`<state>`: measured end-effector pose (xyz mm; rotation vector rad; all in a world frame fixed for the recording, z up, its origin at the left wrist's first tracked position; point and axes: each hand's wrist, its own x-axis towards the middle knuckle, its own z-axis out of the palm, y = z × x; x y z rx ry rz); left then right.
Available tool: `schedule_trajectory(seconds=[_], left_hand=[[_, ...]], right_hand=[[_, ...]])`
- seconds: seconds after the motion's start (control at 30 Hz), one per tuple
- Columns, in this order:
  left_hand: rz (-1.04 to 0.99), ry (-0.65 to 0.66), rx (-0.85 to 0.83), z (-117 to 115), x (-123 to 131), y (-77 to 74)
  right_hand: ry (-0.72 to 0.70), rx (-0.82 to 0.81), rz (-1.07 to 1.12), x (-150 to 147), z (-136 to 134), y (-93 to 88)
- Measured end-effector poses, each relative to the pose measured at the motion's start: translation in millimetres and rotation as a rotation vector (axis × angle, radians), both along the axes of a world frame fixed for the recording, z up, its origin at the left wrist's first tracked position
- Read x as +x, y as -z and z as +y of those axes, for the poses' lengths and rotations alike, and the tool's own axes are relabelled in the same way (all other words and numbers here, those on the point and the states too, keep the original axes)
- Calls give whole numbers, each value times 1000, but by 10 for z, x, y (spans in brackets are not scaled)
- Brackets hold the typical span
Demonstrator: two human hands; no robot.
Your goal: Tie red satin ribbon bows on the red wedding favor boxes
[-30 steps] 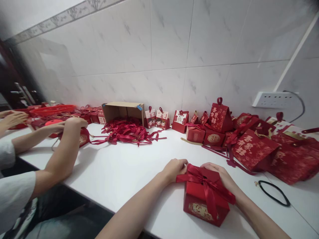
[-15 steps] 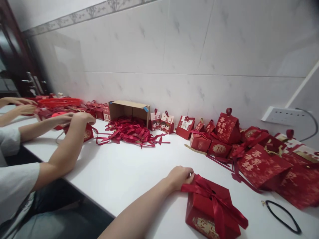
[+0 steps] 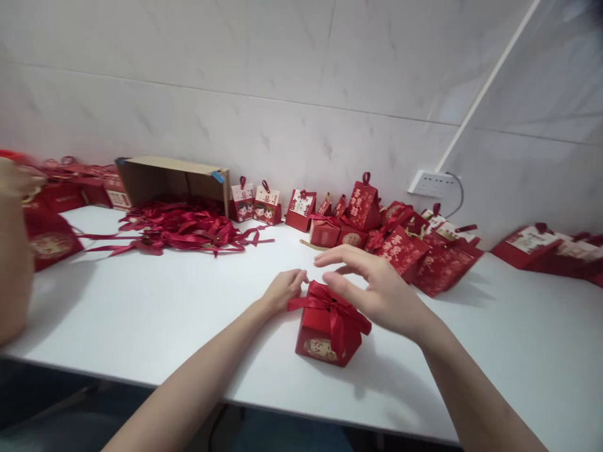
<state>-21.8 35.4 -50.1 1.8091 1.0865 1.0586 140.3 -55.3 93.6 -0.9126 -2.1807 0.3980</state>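
A red gift box with a gold emblem on its front stands upright on the white table. Across its top is a tied red ribbon bow. My left hand rests at the far left corner of the box, fingers curled in; the ribbon and box hide part of it, so what it grips is unclear. Over the right side of the bow hovers my right hand, open, with thumb and fingers apart and nothing held.
Loose red ribbons spill from a cardboard box at the wall. Several red gift boxes crowd the back, more red boxes lie far right. A co-worker's arm is at the left edge. A power strip sits against the wall.
My view has swung to the right. My right hand has come into view above the gift box, while my left hand stays beside it. The black cord loop is no longer visible.
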Motion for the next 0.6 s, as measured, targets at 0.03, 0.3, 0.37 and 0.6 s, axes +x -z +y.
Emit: schedule_trajectory(seconds=[0.03,0.3,0.37,0.6], left_hand=[[-12,-1,-36,6,20,5],[-495,111,-88,57,107,-33],[-498,165,-14,24,90,-57],[-139,328,109,-261,113,-158]], right_hand=[[80,-59,16,109,113,134],[250,77,345,516,592,1240],[156,156,353,547,540,1303],[-234,720,210,368,155,1112]])
